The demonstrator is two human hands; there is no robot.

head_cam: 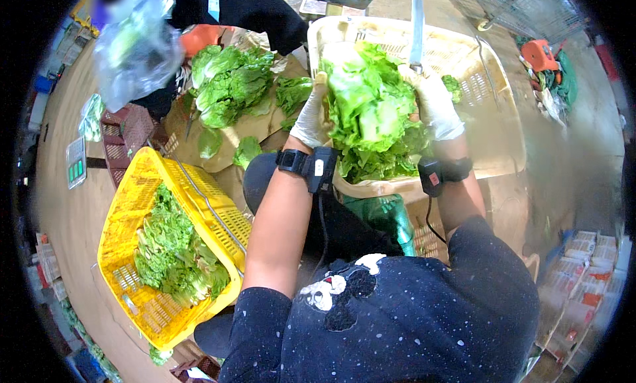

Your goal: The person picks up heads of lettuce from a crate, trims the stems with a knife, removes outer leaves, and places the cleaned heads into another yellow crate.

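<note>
A head of green leaf lettuce (371, 102) is between my two gloved hands, over the near left part of a cream plastic crate (492, 157). My left hand (312, 112), in a white glove, grips its left side. My right hand (438, 105), gloved as well, holds a knife (417, 28) whose wide blade points away from me. That hand also rests against the right side of the lettuce. More leafy lettuce (380, 163) lies below in the crate. The knife's handle is mostly hidden in my fingers.
A tilted yellow crate (112, 234) with lettuce (174, 249) stands at left. More lettuce (233, 82) lies on cardboard beyond it. Another person's dark sleeve (248, 10) reaches in near a clear plastic bag (136, 55). A scale display (76, 163) is far left.
</note>
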